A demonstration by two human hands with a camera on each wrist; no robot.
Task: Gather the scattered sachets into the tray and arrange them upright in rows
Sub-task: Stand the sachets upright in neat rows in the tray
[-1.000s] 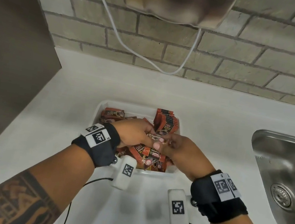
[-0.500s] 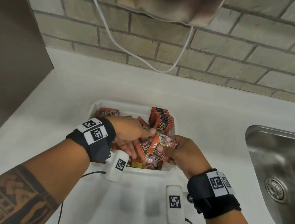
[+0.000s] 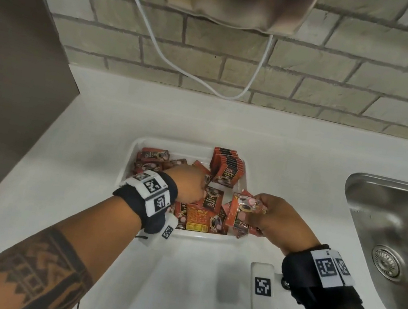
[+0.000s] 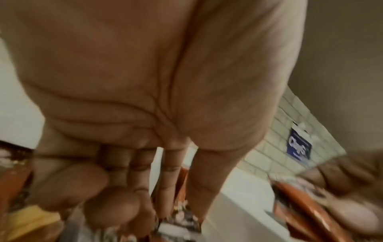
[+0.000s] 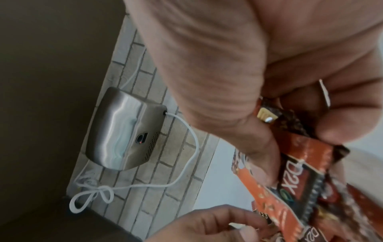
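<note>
While the right hand (image 3: 277, 218) gripped a small bundle of sachets (image 3: 243, 212) over the tray's (image 3: 206, 236) near right corner, the left hand (image 3: 188, 182) reached down among the loose sachets (image 3: 203, 217) lying flat beneath it, fingers extended; whether they held one could not be told. Beyond both hands, a row of sachets (image 3: 227, 167) stood upright at the tray's far right.
</note>
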